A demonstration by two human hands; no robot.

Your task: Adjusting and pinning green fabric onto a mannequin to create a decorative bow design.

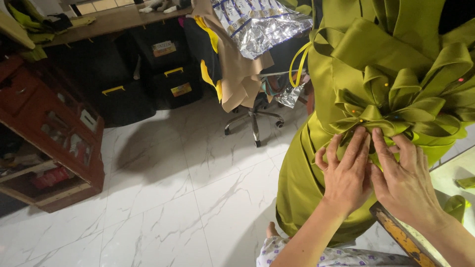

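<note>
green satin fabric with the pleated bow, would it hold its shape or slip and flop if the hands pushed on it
The green satin fabric looks glossy, so it probably slides under the left hand and right hand. Its pleated bow stands in crisp folds, suggesting some body, likely helped by pins.

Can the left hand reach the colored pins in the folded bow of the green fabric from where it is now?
Probably yes. The left hand presses the olive green fabric just under the bow, beside the right hand. The pins sit just above its fingertips, and nothing lies between.
</note>
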